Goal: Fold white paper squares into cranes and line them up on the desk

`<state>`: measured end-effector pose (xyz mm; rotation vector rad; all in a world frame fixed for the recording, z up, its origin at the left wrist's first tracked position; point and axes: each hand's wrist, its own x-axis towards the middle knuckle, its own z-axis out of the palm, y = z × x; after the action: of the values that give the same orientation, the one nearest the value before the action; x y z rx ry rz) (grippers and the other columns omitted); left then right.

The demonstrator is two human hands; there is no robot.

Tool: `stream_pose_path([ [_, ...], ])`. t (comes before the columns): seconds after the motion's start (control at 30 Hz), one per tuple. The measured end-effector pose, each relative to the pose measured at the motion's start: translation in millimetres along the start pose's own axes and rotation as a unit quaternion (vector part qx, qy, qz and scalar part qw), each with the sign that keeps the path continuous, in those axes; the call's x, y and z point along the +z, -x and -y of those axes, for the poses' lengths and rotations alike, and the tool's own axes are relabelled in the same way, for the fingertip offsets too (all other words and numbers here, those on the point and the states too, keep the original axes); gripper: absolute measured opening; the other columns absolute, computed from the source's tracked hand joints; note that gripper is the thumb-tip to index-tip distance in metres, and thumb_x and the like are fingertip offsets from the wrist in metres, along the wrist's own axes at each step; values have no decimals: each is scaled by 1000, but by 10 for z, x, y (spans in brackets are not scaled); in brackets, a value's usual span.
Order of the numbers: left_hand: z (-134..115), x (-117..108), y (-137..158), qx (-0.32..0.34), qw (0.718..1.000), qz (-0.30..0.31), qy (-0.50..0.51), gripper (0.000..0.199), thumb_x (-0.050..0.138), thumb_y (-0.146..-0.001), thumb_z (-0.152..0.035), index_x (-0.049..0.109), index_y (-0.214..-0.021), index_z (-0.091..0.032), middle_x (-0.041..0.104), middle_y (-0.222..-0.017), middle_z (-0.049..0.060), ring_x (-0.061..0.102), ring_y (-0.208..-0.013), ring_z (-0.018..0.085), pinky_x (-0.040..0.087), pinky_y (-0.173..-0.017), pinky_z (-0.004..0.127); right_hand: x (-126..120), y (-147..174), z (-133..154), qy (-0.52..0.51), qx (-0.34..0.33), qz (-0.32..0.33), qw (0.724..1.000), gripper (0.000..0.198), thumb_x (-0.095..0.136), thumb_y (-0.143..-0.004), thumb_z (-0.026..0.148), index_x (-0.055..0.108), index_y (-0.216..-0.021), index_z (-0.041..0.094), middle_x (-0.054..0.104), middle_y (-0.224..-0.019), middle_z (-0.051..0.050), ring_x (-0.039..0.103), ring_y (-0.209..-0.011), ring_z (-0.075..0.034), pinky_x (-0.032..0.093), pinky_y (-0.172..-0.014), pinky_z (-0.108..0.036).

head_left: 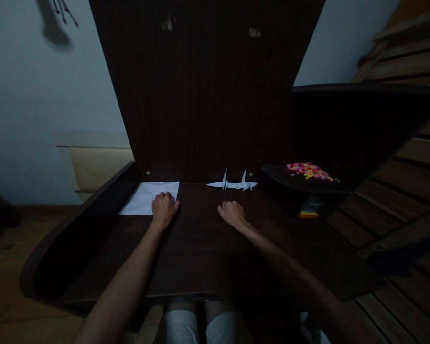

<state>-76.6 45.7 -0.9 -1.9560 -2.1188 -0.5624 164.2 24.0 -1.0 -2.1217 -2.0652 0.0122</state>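
Note:
My left hand (164, 208) rests palm down over the right part of a white sheet of paper (138, 200), which lies flat at the back left of the dark desk. Its fingers are curled under and the thumb sticks out to the right; no grip on the sheet shows. On the bare wood right of centre lies my right hand (232, 213), loosely closed, with nothing seen in it. Just beyond it, against the back panel, two white folded paper cranes (224, 184) (246, 184) stand side by side, apart from the fingers.
On a low curved shelf (272, 174) at the right sits a pile of small pink, red and yellow pieces (310, 171). A small yellow-edged item (309, 214) is in the nook below. A raised side panel (79, 215) bounds the desk at left. Wooden slats (390, 200) stand at right.

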Motion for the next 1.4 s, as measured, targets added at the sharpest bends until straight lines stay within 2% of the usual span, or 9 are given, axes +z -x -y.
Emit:
stream_pose_path([
  [0.23, 30, -22, -23, -10, 1000, 25, 13, 37, 43, -80, -37, 64, -98, -11, 64, -98, 17, 57, -97, 31, 45, -77, 38, 69, -21, -37, -15, 12, -26, 999, 31, 40, -86, 37, 66, -82, 21, 69, -84, -9, 65, -80, -21, 45, -69, -28],
  [0.33, 33, -19, -29, -15, 999, 24, 21, 38, 43, -80, -38, 66, -95, -12, 65, -97, 17, 57, -95, 31, 46, -76, 37, 58, -91, -62, -36, 23, -45, 998, 30, 40, -88, 40, 63, -87, 20, 68, -83, -8, 65, -81, -21, 44, -69, -29],
  [0.6, 47, 2, -31, -15, 999, 22, 28, 40, 43, -80, -40, 70, -90, -12, 66, -94, 18, 58, -92, 32, 46, -74, 38, 18, -434, -12, -94, 132, -112, 980, 42, 38, -88, 50, 47, -114, 18, 66, -93, -12, 64, -90, -25, 42, -76, -33],
  [0.73, 58, 33, -34, -2, 1000, 13, 18, 43, 43, -80, -44, 70, -89, -12, 65, -95, 18, 58, -93, 32, 45, -74, 38, 40, -551, 24, -114, 170, -119, 972, 47, 36, -88, 52, 44, -117, 16, 66, -93, -14, 63, -91, -27, 42, -77, -35],
  [1.0, 41, 12, -17, 8, 1000, 4, 2, 40, 44, -81, -42, 70, -87, -12, 65, -92, 17, 58, -92, 32, 45, -73, 37, 88, -696, 53, -124, 154, -137, 971, 34, 36, -92, 41, 47, -112, 17, 65, -96, -12, 63, -91, -24, 42, -76, -32],
  [1.4, 36, 16, -15, 9, 1000, 2, 1, 36, 43, -82, -37, 69, -87, -12, 65, -93, 17, 58, -93, 31, 46, -75, 38, 107, -736, 35, -154, 146, -160, 964, 29, 36, -92, 34, 53, -109, 16, 64, -100, -12, 62, -89, -22, 40, -74, -28],
])
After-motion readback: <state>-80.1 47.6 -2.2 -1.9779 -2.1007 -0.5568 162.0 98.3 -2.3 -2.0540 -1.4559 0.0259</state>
